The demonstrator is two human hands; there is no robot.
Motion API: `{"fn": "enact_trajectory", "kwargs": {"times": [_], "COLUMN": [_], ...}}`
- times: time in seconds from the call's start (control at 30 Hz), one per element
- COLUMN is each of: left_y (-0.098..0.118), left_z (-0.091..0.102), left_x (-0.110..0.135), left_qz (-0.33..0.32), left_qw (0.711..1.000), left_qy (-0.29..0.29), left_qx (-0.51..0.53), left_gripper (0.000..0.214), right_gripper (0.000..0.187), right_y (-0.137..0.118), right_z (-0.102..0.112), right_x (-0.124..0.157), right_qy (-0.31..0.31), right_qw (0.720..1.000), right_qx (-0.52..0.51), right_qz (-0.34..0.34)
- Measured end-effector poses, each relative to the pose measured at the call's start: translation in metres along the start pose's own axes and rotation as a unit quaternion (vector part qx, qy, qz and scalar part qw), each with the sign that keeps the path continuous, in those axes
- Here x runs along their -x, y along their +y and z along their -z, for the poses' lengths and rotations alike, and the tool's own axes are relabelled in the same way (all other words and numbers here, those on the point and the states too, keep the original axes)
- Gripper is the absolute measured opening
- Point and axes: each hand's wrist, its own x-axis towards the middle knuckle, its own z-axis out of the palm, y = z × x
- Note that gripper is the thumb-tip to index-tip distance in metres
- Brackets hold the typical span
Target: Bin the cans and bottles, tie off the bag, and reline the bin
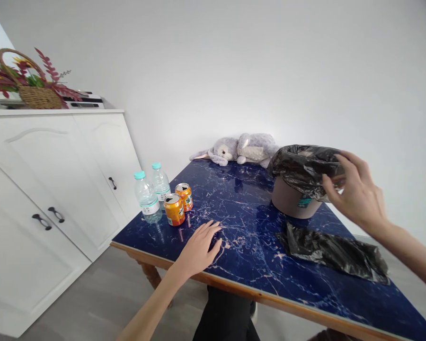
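My left hand (200, 248) lies flat on the blue marbled table (241, 208), fingers spread, holding nothing. It rests just right of two orange cans (178, 204) and two water bottles (152, 193). My right hand (355, 192) hovers at the right side of a small beige bin (289, 201). Its fingers curl loosely apart against the black bag (303, 168) that lines the bin's rim. I cannot see a firm grip on the plastic. A second black bag (335, 253) lies crumpled flat on the table in front of the bin.
A grey plush toy (239, 148) lies at the table's far edge against the white wall. White cabinets (53, 189) stand at the left, with a wicker basket of red flowers (31, 85) on top. Grey floor shows between the cabinets and the table.
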Motion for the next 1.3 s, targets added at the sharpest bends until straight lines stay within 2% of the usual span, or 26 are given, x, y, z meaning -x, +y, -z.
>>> {"fn": "enact_trajectory", "kwargs": {"times": [0.07,0.1,0.2,0.27,0.33,0.37,0.8,1.3], "left_y": [0.001,0.001,0.002,0.002,0.002,0.002,0.001,0.000], "left_z": [0.000,0.000,0.001,0.001,0.002,0.002,0.001,0.001], "left_x": [0.000,0.000,0.000,0.000,0.000,0.000,0.001,0.001], "left_qz": [0.003,0.003,0.003,0.004,0.005,0.005,0.009,0.014], "left_qw": [1.000,1.000,1.000,1.000,1.000,1.000,1.000,1.000], "left_qy": [-0.002,-0.002,-0.007,-0.010,-0.007,-0.005,0.012,0.009], "left_qx": [0.001,0.001,-0.003,-0.004,0.000,0.002,0.010,0.009], "left_gripper": [0.038,0.038,0.039,0.039,0.039,0.039,0.037,0.037], "right_gripper": [0.050,0.044,0.035,0.038,0.041,0.043,0.045,0.043], "right_y": [-0.009,-0.015,-0.031,-0.038,-0.041,-0.041,-0.038,-0.036], "right_z": [-0.007,-0.012,-0.034,-0.047,-0.056,-0.059,-0.060,-0.061], "right_x": [0.031,0.048,0.097,0.121,0.137,0.141,0.145,0.145], "right_qy": [0.012,-0.033,-0.147,-0.266,-0.335,-0.348,-0.326,-0.338], "right_qw": [0.998,0.993,0.971,0.931,0.897,0.888,0.892,0.884], "right_qx": [-0.058,-0.114,-0.186,-0.250,-0.289,-0.299,-0.310,-0.317], "right_qz": [-0.003,0.013,0.041,0.022,-0.012,-0.026,-0.054,-0.066]}}
